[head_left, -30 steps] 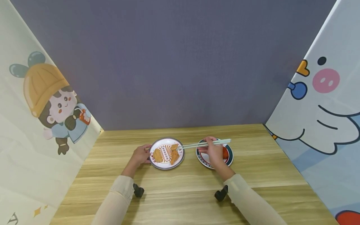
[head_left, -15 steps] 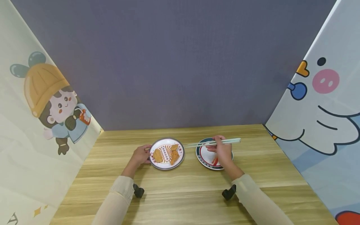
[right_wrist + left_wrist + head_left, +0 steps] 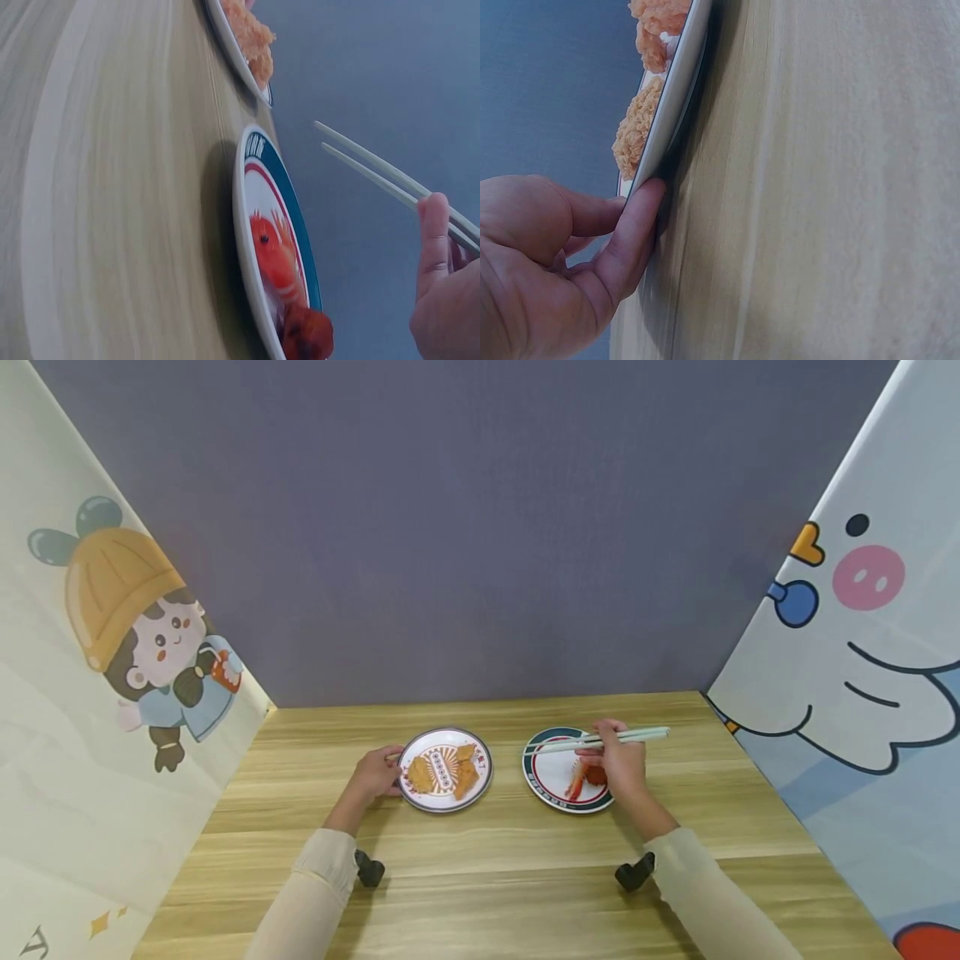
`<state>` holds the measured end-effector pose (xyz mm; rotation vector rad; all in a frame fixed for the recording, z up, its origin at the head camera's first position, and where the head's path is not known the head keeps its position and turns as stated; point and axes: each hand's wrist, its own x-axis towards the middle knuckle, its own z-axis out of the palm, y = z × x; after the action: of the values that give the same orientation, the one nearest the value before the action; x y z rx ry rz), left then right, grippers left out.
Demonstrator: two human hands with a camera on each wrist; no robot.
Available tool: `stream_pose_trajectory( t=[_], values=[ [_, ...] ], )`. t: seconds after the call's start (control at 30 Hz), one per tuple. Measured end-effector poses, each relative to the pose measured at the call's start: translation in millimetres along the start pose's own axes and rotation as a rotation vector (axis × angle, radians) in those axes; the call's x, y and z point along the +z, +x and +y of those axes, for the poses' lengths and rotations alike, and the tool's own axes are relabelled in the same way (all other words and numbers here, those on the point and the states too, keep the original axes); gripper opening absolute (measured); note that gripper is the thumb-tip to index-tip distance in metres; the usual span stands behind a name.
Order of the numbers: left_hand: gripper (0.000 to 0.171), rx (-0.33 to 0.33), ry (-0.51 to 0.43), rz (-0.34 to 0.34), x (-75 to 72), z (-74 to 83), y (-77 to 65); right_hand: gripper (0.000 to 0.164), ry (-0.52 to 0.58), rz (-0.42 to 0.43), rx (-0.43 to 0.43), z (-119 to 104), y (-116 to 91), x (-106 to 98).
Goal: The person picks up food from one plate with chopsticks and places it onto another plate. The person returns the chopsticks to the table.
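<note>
My left hand (image 3: 375,773) pinches the left edge of a white plate (image 3: 444,810); in the left wrist view its thumb and fingers (image 3: 641,217) close on the dark-lined rim. Golden fried chicken pieces (image 3: 466,778) lie on that plate. Over the second plate (image 3: 549,768), white with a dark teal border, my right hand (image 3: 626,770) holds pale green chopsticks (image 3: 648,734). Their slightly parted tips point left with nothing between them. On this plate are a red-orange shrimp (image 3: 277,259) and a reddish-brown round piece of food (image 3: 309,334), partly hidden by my hand in the head view.
Both plates stand side by side on a wood-grain table (image 3: 480,877). A grey-purple panel (image 3: 480,543) rises behind it. Cartoon-printed panels flank the left (image 3: 97,735) and right (image 3: 862,710). A black camera mount sits at each wrist.
My right hand has moved right with the chopsticks, whose tips left the chicken plate and are now over the shrimp plate. More of the shrimp shows. The left hand stays put.
</note>
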<state>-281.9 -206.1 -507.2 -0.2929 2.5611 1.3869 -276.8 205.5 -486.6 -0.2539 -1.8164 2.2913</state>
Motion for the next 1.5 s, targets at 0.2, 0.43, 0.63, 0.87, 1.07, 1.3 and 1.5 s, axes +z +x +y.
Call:
stream_pose_trajectory(
  t=[0.2,0.43,0.63,0.87,1.07,1.3,1.5],
  values=[
    [0.048,-0.003,-0.007,0.0,0.2,0.2,-0.7,0.018,-0.037,0.002,0.017,-3,0,-12],
    [0.048,-0.007,-0.007,0.0,0.5,2.1,-2.2,0.018,-0.118,0.002,0.012,-2,3,-29],
    [0.048,-0.004,-0.003,-0.001,-0.3,3.4,-2.1,0.015,-0.179,-0.058,-0.041,-12,7,-41],
    [0.048,-0.006,-0.01,0.0,-0.3,5.5,-3.3,0.01,-0.245,-0.133,-0.092,-23,12,-51],
    [0.049,-0.016,-0.018,-0.003,0.1,4.4,-2.5,0.011,-0.313,-0.187,-0.133,-31,14,-56],
    [0.049,-0.003,-0.008,-0.001,-1.1,5.1,-2.9,0.019,-0.417,-0.235,-0.172,-38,14,-61],
    [0.049,0.0,-0.01,-0.004,-0.6,4.4,-2.7,0.021,-0.425,-0.248,-0.182,-43,19,-66]
  ],
)
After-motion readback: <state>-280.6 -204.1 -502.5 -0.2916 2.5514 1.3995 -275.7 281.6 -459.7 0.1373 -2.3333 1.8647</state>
